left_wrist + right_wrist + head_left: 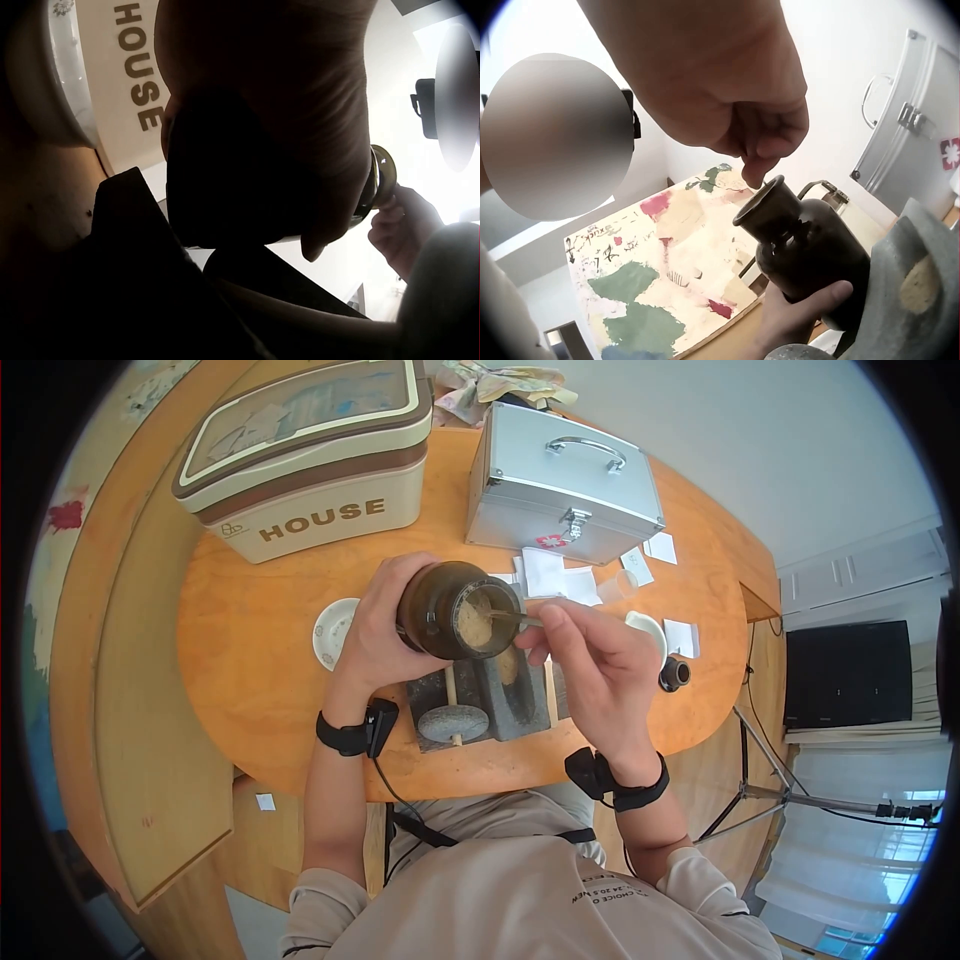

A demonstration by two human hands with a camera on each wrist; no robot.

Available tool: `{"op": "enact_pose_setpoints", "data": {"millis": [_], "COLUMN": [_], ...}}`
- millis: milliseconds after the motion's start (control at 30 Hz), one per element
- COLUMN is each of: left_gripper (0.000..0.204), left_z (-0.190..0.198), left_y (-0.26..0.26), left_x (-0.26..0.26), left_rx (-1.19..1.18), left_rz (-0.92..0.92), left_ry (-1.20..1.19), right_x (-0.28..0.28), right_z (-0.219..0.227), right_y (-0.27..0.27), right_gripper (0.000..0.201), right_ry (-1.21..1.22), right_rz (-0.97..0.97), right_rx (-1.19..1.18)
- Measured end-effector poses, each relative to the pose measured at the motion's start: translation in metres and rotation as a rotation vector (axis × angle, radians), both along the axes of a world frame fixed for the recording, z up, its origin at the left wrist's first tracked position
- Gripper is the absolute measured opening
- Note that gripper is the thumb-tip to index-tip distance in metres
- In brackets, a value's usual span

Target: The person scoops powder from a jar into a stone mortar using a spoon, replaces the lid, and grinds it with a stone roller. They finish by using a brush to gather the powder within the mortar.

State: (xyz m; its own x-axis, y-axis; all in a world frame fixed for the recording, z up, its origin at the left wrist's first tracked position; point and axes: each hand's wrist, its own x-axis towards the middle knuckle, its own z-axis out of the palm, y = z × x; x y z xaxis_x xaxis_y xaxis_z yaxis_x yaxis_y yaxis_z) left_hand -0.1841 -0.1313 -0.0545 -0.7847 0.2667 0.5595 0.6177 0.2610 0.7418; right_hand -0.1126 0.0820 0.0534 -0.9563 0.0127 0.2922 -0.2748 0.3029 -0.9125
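A dark glazed jar [428,610] is held tilted by the left hand [375,625], its mouth turned toward the right hand [610,670]. Tan powder [474,622] shows inside the mouth. Between thumb and fingers the right hand pinches a thin metal utensil [525,620], whose far end is inside the jar mouth. In the right wrist view the left thumb and fingers wrap the jar [817,255] from below, and the right hand [735,97] is over its rim. Beneath the jar lies a grey stone trough [505,705] with tan powder [508,665] in it.
A stone wheel [453,723] on a wooden rod lies at the trough's left. White bowls [332,632] stand on both sides. Behind are a HOUSE box [320,510], a silver case [560,490] and papers [545,572]. A small dark pot [675,675] stands at right.
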Motion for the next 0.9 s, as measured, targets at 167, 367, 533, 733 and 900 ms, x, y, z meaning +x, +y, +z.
{"op": "enact_pose_setpoints", "data": {"millis": [167,367,533,733,900], "left_gripper": [0.089,0.091,0.092,0.094,0.095], "left_z": [-0.002,-0.003,-0.003,-0.006,-0.005], "left_y": [-0.001,-0.002,-0.001,-0.002,-0.002], "left_x": [0.000,0.000,0.001,0.000,0.001], "left_rx": [0.014,0.014,0.006,0.008,0.018], "left_rz": [-0.002,0.000,0.009,0.015,0.013], "left_ry": [-0.055,-0.058,-0.058,-0.079,-0.075], "right_x": [0.001,-0.001,-0.004,-0.005,-0.007], "right_z": [-0.001,-0.001,-0.003,-0.005,-0.006], "right_y": [0.000,0.003,0.007,0.014,0.016], "right_gripper": [0.018,0.021,0.022,0.025,0.026], "right_ry": [-0.090,-0.207,-0.211,-0.183,-0.209], "right_rz": [-0.013,-0.022,-0.031,-0.038,-0.086], "right_rx": [-0.205,-0.346,-0.358,-0.363,-0.417]}}
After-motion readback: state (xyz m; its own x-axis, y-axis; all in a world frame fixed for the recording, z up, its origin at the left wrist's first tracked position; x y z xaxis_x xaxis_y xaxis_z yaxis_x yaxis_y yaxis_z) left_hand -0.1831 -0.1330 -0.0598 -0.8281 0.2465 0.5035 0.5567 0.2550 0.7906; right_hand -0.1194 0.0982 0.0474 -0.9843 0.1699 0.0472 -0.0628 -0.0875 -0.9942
